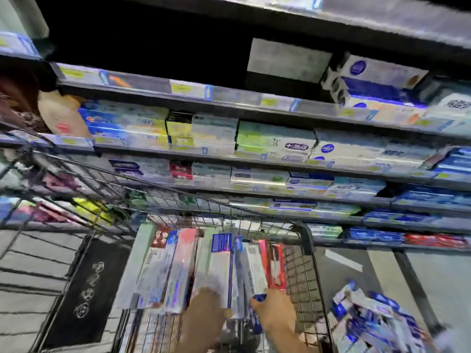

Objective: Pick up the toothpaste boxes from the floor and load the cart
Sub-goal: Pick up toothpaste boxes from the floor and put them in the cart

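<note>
The big store shelves (254,138) stand behind the cart (305,240) and are full of boxes in rows. The cart is a wire one, and it sits in front of the shelves with its far rim almost against them. Inside the cart, many toothpaste boxes (183,266) stand side by side in a tight row. To the right of the cart, down on the floor (433,276), lies a loose pile of boxes (374,319) — blue and white ones, still waiting.

The step going on looks like loading: a box is being tucked into the row in the cart. Next, I think a hand has to let go, reach right of the cart to the pile, and bring more boxes over.

Both arms come up from the bottom edge into the near end of the cart. The left hand (206,309) lies on the near ends of the boxes; the picture is too blurry to tell if its fingers are curled or flat. The right hand (274,310) has its fingers wrapped on a small blue box (258,299) — it holds it just beside the row.
</note>
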Action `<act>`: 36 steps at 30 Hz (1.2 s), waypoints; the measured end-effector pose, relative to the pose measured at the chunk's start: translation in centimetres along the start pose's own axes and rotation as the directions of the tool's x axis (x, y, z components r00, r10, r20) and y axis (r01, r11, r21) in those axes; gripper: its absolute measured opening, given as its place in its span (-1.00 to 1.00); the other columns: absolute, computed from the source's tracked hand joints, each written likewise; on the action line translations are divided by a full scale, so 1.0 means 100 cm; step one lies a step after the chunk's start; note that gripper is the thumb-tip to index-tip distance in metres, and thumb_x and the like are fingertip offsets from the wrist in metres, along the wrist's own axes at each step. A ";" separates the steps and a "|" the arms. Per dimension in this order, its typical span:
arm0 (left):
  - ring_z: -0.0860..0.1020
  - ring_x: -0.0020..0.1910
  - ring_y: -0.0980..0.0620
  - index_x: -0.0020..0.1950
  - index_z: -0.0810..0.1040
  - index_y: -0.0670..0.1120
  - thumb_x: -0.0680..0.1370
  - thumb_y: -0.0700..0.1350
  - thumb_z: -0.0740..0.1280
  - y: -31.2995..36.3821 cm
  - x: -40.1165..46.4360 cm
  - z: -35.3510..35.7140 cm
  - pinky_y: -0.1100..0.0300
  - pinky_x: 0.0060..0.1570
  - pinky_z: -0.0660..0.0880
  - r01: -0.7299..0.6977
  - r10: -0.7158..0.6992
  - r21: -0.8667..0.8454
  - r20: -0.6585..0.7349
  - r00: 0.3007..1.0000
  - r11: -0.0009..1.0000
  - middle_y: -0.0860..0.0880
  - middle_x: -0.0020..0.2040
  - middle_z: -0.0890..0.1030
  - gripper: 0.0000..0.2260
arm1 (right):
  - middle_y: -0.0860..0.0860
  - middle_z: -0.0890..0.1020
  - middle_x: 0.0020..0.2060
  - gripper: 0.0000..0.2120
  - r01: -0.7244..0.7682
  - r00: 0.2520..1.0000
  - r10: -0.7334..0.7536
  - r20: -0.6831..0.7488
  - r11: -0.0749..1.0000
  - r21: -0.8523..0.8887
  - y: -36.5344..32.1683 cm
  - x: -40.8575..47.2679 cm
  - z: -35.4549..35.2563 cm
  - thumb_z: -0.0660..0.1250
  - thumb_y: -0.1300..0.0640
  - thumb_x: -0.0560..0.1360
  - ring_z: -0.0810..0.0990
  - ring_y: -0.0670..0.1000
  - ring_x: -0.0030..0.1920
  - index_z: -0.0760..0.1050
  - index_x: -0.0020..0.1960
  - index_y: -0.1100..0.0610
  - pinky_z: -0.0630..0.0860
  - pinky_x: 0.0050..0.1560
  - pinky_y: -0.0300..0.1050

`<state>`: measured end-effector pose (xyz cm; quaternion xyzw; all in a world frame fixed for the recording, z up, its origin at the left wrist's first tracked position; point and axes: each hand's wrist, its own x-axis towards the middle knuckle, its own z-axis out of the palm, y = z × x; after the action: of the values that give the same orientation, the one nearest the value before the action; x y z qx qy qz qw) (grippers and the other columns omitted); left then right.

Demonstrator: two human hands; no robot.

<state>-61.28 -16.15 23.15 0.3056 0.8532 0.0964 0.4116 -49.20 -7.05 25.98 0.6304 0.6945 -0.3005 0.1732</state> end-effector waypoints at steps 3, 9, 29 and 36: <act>0.48 0.28 -0.01 0.32 0.36 -0.07 0.52 -0.02 0.28 -0.003 0.032 0.019 0.18 0.19 0.39 0.061 -0.061 -0.001 0.011 0.998 0.998 -0.01 0.28 0.48 -0.62 | -0.05 0.55 -0.22 -0.77 -0.022 0.999 0.023 -0.030 1.000 0.018 -0.013 0.031 0.018 0.30 -0.08 0.52 0.53 -0.01 -0.21 0.55 0.01 0.07 0.39 -0.26 -0.24; 0.57 0.15 -0.05 0.30 0.31 -0.04 0.40 0.09 0.36 0.001 0.065 0.042 0.13 0.07 0.52 0.202 -0.200 -0.122 0.024 0.979 0.972 -0.01 0.18 0.56 -0.47 | 0.03 0.65 -0.05 -0.76 -0.100 0.990 0.103 -0.100 0.995 0.030 -0.015 0.069 0.039 0.31 -0.04 0.52 0.64 0.07 -0.03 0.51 0.03 0.13 0.38 -0.24 -0.21; 0.54 0.16 -0.04 0.37 0.37 -0.07 0.55 -0.02 0.26 0.000 0.048 0.002 0.15 0.10 0.49 -0.088 0.092 0.075 -0.061 0.994 0.993 -0.08 0.23 0.50 -0.60 | 0.08 0.48 0.23 -0.54 0.170 0.979 -0.182 -0.088 0.978 -0.121 0.010 0.066 0.013 0.16 -0.10 0.58 0.47 0.13 0.22 0.24 0.38 0.11 0.43 0.15 -0.03; 0.27 0.42 -0.10 0.46 0.18 -0.14 0.55 0.12 0.22 0.074 0.014 -0.073 0.03 0.32 0.30 -0.352 0.391 0.464 0.012 0.920 0.813 -0.14 0.44 0.28 -0.42 | 0.07 0.31 0.42 -0.46 0.239 0.932 -0.304 -0.199 0.925 -0.295 0.062 0.009 -0.065 0.10 -0.10 0.59 0.25 0.09 0.43 0.13 0.49 0.10 0.15 0.41 0.09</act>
<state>-64.25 -8.84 30.03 0.5499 0.7919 -0.0155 0.2649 -42.33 -2.04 29.11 0.5302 0.8252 -0.1472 0.1272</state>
